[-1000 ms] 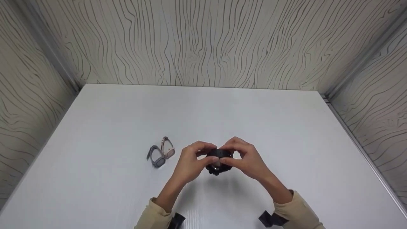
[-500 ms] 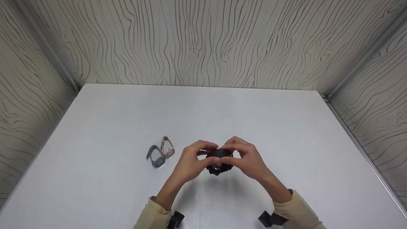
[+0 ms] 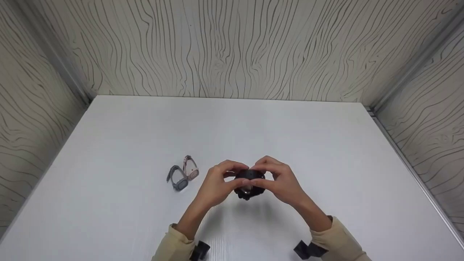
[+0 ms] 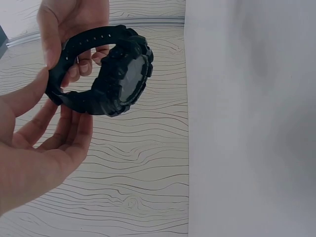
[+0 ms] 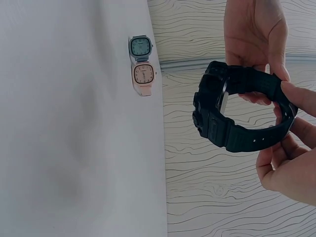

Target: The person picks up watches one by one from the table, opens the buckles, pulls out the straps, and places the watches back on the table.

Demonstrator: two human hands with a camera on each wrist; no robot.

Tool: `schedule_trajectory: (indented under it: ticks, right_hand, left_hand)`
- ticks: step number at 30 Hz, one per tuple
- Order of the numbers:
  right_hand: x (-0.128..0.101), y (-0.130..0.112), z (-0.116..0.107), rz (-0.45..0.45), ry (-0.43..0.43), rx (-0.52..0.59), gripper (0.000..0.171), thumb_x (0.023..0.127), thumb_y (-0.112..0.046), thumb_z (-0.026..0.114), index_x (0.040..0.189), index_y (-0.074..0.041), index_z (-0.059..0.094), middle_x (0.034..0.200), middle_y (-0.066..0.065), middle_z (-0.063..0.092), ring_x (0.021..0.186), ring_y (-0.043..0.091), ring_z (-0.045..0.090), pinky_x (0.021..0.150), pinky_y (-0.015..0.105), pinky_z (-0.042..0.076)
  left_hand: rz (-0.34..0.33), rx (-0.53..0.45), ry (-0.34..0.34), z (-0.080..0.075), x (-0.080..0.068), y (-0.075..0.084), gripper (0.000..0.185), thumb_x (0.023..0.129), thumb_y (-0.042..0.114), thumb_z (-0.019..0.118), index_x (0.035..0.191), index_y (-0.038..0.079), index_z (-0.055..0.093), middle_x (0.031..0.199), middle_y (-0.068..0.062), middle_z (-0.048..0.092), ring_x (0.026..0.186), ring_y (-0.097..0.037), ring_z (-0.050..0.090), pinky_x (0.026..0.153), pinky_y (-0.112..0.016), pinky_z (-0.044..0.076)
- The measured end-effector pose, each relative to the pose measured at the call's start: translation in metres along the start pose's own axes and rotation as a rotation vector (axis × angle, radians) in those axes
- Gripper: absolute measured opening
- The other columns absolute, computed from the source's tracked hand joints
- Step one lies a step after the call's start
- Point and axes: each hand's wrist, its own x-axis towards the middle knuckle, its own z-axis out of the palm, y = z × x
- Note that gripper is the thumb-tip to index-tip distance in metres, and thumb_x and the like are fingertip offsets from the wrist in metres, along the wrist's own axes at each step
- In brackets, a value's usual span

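Both hands hold a chunky black digital-style wristwatch (image 4: 101, 74) above the table, its strap forming a loop. In the head view my left hand (image 3: 216, 183) pinches the strap from the left, thumb in front and fingers behind. My right hand (image 3: 281, 181) pinches it from the right, the two thumb tips meeting at the strap. The watch case (image 5: 210, 106) hangs on the far side of the loop from the fingers in the right wrist view. Strap holes show along the band; the exact state of the buckle is hidden by the fingers.
Left of the hands, a grey-blue watch (image 3: 178, 179) and a pink watch (image 3: 191, 168) stand side by side on the white table (image 3: 127, 145), straps looped. Wood-grain panels (image 3: 221, 47) enclose the table at the back and sides.
Almost nothing differs; both hands keep the same grip on the black wristwatch, with only a very slight shift of the thumbs.
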Motion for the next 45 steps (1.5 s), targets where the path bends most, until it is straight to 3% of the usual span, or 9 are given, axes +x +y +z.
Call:
schedule_trajectory:
  ticks: [24,35,45]
  right_hand:
    - [0.001,-0.001,-0.003,0.002,-0.024,0.046,0.014,0.076,0.012,0.066,0.09,0.011,0.064,0.084,0.02,0.054,0.075,0.024,0.052,0.069,0.026,0.045]
    - [-0.004,0.025,-0.006,0.043,-0.006,0.062,0.018,0.075,0.008,0.068,0.093,0.005,0.066,0.089,0.016,0.056,0.079,0.023,0.054,0.075,0.026,0.046]
    - [-0.005,0.025,-0.005,0.056,-0.004,0.088,0.017,0.076,0.005,0.069,0.093,0.004,0.067,0.09,0.016,0.056,0.079,0.022,0.055,0.075,0.026,0.046]
  left_hand:
    - [-0.024,-0.043,-0.025,-0.003,0.002,-0.003,0.025,0.082,0.012,0.068,0.106,0.004,0.064,0.103,-0.005,0.061,0.098,-0.019,0.056,0.091,-0.029,0.045]
    - [-0.061,-0.071,-0.028,-0.007,-0.001,-0.007,0.027,0.082,0.01,0.068,0.107,0.002,0.063,0.103,-0.008,0.061,0.1,-0.021,0.058,0.091,-0.029,0.045]
    - [-0.04,-0.119,-0.048,-0.008,-0.002,-0.007,0.028,0.083,0.01,0.067,0.108,0.0,0.062,0.105,-0.009,0.06,0.101,-0.022,0.057,0.091,-0.028,0.045]
